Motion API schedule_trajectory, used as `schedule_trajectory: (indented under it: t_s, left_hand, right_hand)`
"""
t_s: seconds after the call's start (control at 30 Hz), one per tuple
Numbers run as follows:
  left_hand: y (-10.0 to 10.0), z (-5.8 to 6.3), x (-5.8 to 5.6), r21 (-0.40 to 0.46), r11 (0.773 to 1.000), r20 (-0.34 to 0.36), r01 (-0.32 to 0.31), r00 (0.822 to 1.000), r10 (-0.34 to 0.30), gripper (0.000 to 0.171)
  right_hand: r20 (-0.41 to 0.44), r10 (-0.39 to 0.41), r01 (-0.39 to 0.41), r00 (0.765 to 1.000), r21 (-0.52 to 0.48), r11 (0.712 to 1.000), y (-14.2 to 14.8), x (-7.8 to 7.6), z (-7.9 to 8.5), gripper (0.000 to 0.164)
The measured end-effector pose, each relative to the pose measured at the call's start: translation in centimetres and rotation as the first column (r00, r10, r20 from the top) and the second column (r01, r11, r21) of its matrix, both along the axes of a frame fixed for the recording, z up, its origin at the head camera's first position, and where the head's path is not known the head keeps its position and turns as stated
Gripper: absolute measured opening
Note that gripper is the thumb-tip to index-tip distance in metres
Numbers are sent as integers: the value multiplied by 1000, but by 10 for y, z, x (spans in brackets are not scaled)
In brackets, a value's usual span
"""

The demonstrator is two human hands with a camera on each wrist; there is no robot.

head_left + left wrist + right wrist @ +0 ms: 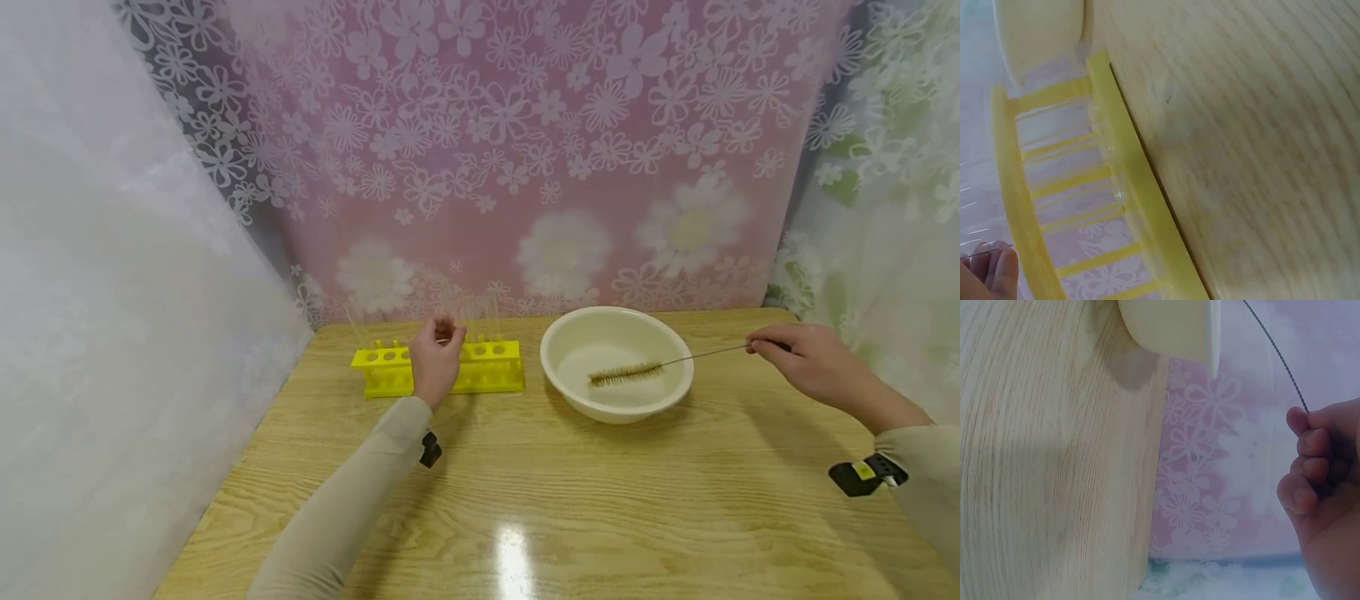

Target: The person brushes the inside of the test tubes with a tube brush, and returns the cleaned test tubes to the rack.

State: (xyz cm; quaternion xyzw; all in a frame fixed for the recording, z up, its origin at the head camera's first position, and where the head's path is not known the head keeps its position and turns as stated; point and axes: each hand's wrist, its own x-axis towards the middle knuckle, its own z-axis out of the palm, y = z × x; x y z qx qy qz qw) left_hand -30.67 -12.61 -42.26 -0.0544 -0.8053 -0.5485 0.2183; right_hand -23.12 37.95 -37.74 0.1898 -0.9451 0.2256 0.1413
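My left hand point(437, 358) is at the yellow test tube rack point(512, 386), its fingers around a clear test tube just above the rack's top bar. In the left wrist view, the fingertips point(1005, 269) pinch near a glass edge; most of that tube is hidden or too faint to make out. Several other clear test tubes point(491, 317) stand in the rack. My right hand point(813, 362) grips the twisted wire handle of a test tube brush point(626, 374). The brush's tan bristles hang over the inside of a cream basin point(553, 379), right of the rack.
Both rack and basin stand toward the back of a wooden table point(480, 500). Behind them hangs a pink flowered curtain point(465, 208). A white sheet point(150, 292) closes off the left side, and a flowered curtain point(892, 250) the right.
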Motion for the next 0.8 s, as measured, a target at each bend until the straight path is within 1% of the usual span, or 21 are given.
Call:
schedule_trajectory:
  t_s: [0.17, 0.37, 0.5, 0.63, 0.73, 0.8]
  left_hand:
    - [-1, -4, 1, -28, 999, 17, -16, 1000, 17, 22]
    - [-2, -6, 0, -61, 998, 14, -21, 1000, 22, 20]
    - [-5, -6, 1, -62, 998, 28, -12, 1000, 14, 27]
    - [-11, -6, 7, -66, 997, 44, -26, 999, 29, 34]
    - [-16, -5, 12, -83, 995, 37, -50, 998, 54, 30]
    - [-20, -4, 17, -95, 993, 28, -64, 997, 67, 27]
  right_hand:
    - [0, -7, 7, 1000, 5, 1000, -1, -1, 0, 23]
    - [-21, -22, 22, 1000, 19, 1000, -5, -4, -1, 22]
    - [-23, -9, 9, 1000, 19, 1000, -9, -9, -6, 21]
    - [-54, 12, -11, 998, 29, 1000, -12, -16, -13, 19]
    - [-54, 10, -7, 998, 56, 998, -13, -18, -15, 19]
    - [-37, 7, -4, 999, 75, 997, -13, -18, -15, 20]
